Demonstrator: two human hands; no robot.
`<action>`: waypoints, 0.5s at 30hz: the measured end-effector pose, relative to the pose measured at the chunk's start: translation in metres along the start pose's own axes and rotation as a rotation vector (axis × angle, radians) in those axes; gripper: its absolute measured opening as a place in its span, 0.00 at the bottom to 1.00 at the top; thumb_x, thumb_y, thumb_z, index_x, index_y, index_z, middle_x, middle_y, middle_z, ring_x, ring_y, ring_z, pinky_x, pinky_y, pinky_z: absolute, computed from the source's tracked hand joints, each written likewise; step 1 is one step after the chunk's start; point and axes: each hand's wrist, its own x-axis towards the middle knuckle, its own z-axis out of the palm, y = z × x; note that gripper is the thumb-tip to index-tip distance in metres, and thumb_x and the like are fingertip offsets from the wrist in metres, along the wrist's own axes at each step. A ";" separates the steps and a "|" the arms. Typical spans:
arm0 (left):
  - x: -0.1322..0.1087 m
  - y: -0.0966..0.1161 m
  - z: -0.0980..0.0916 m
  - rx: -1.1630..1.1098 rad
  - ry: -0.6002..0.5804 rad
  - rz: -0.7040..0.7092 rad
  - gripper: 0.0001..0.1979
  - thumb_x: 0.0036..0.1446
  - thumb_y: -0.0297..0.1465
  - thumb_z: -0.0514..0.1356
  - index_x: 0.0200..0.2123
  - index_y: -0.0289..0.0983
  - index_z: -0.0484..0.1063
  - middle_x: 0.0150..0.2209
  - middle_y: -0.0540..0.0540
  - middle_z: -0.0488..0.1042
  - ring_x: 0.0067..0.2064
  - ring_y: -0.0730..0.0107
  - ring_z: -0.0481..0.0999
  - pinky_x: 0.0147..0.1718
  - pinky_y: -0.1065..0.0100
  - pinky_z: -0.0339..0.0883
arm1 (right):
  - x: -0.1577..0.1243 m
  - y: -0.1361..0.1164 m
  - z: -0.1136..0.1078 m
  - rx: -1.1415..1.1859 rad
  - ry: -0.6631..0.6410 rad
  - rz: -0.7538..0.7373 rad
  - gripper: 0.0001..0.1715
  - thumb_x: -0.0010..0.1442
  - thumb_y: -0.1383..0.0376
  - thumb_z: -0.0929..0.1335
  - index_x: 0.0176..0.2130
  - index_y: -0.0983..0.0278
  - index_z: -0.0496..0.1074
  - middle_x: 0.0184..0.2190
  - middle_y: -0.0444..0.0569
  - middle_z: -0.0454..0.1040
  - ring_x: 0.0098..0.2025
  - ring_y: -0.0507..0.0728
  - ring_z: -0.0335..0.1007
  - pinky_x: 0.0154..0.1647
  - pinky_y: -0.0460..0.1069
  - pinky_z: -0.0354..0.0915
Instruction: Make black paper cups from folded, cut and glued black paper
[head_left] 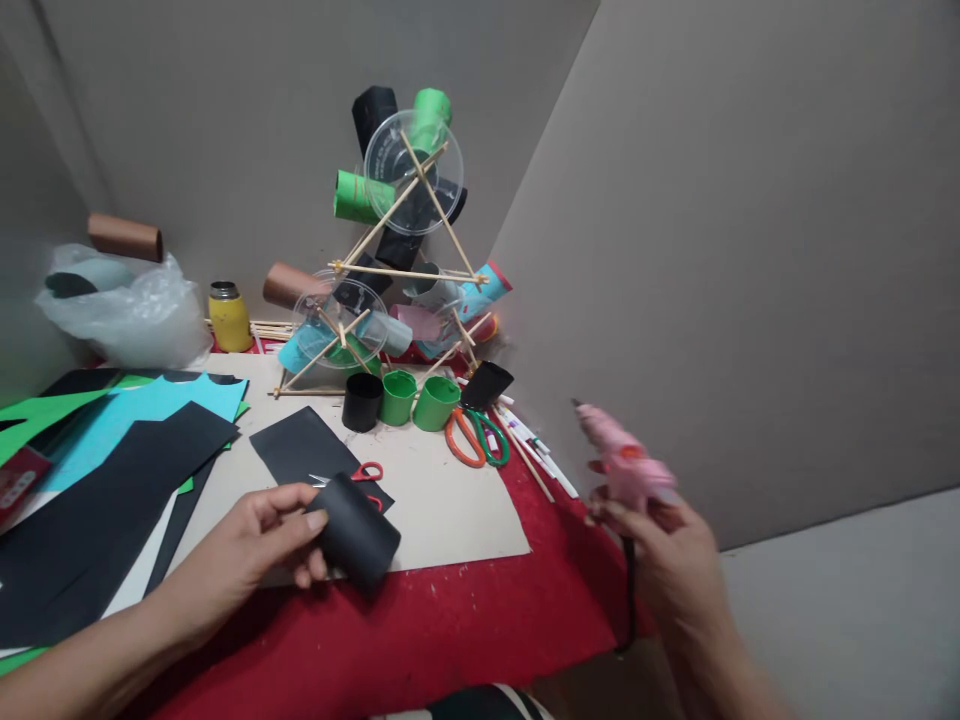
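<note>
Between the thumb and fingers of my left hand [262,545] is a black paper tube [358,535], tilted above the front edge of the pale board [465,510]. My right hand [660,545] grips a pink glue gun [626,458] by its handle, off to the right of the table. The gun's nozzle points up and left, and a dark cord hangs below it. Behind the tube lie red-handled scissors [369,472] on a black paper sheet [304,445]. One black short tube [363,403] and two green short tubes [416,400] stand upright farther back.
Wheel-like builds of sticks, clear plastic discs [414,172] and coloured tubes rise at the back. Coloured paper sheets [112,490] spread over the left. Orange and green scissors handles [476,440] and several markers [536,445] lie right. A yellow bottle [229,318] stands near a plastic bag [139,310].
</note>
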 end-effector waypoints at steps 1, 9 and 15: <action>0.003 0.001 0.003 0.110 0.012 0.067 0.12 0.60 0.40 0.59 0.39 0.37 0.73 0.25 0.49 0.76 0.25 0.74 0.73 0.27 0.74 0.68 | -0.002 -0.009 0.001 0.082 0.007 -0.002 0.19 0.61 0.56 0.60 0.49 0.60 0.67 0.36 0.50 0.71 0.29 0.57 0.67 0.31 0.52 0.67; 0.022 0.005 0.012 1.175 0.088 0.689 0.17 0.62 0.29 0.53 0.53 0.37 0.71 0.50 0.38 0.76 0.45 0.61 0.79 0.43 0.62 0.74 | 0.007 -0.059 0.041 0.825 -0.372 0.171 0.12 0.56 0.57 0.69 0.30 0.63 0.70 0.21 0.41 0.60 0.18 0.48 0.46 0.15 0.44 0.50; -0.020 0.023 0.046 0.993 0.116 0.787 0.28 0.60 0.32 0.57 0.63 0.53 0.58 0.57 0.45 0.71 0.53 0.57 0.75 0.44 0.59 0.76 | 0.028 -0.068 0.060 0.915 -0.490 0.121 0.20 0.54 0.49 0.69 0.27 0.63 0.70 0.17 0.40 0.59 0.17 0.48 0.50 0.16 0.44 0.50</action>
